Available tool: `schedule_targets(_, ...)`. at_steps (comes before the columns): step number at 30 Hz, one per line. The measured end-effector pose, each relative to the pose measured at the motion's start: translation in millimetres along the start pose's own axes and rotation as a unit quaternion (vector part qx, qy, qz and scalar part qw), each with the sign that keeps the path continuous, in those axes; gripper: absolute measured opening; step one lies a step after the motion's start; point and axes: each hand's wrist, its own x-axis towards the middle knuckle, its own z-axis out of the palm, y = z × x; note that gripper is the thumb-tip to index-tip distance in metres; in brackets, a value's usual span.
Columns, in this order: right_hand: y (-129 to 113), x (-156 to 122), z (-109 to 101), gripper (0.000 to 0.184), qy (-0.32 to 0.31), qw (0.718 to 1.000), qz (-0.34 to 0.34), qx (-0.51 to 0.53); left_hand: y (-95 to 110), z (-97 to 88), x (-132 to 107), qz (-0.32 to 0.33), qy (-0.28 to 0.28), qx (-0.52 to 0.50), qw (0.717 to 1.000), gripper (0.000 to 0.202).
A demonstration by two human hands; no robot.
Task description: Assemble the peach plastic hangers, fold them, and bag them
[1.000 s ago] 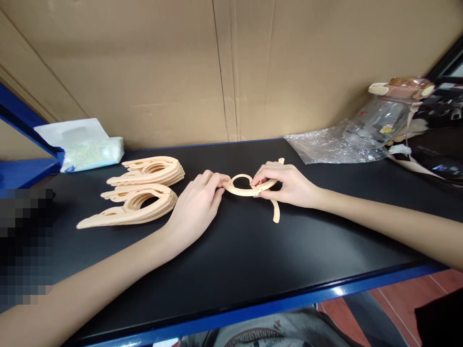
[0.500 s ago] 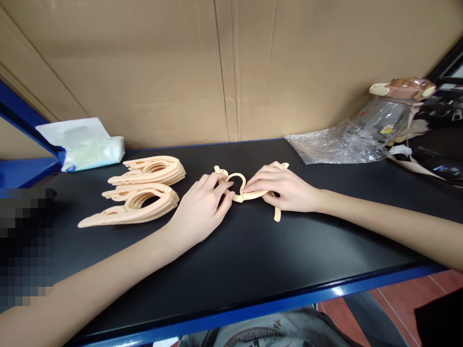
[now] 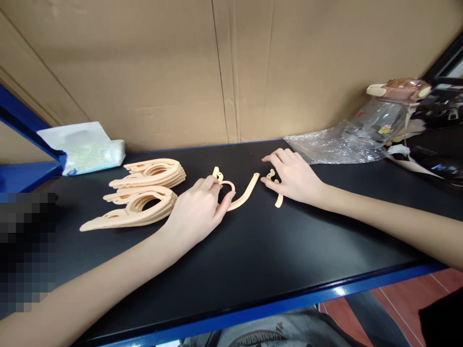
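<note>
Pinching a ring piece (image 3: 230, 182), the left hand (image 3: 197, 207) is nearest; its long curved arm (image 3: 248, 194) slants up toward the right hand (image 3: 292, 177). That one's fingers spread around a small bent piece (image 3: 279, 200). Stacks (image 3: 125, 219) crowd left; the counter (image 3: 253, 255) gives room in front.

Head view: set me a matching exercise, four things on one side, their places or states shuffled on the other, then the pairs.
1. Left hand
2. Right hand
3. Lidded bottle
4. Stacked beige parts

A. Far right, by the crinkled clear plastic
B. On the beige ring piece
C. In two piles
D. Open, beside small loose beige pieces

Pairs: 1-B, 2-D, 3-A, 4-C
</note>
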Motion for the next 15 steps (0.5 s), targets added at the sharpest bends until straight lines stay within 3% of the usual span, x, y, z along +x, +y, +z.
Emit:
schedule_targets(3,6,0,-4,0.037,-0.013,0.992,-0.015,-0.121,0,-1.9,0,0.002,0.003,-0.011,1.000,0.042)
schedule_targets(5,9,0,-9,0.036,-0.035,0.991,-0.026,-0.128,1,-3.1,0,0.014,0.001,-0.041,0.999,0.042)
schedule_targets(11,12,6,-24,0.026,-0.122,0.987,-0.102,0.008,4,-2.3,-2,0.044,-0.005,-0.106,0.993,0.032)
schedule_targets(15,14,8,-25,0.021,-0.141,0.980,-0.111,0.084,3,-1.6,-2,0.074,-0.003,-0.132,0.989,0.030)
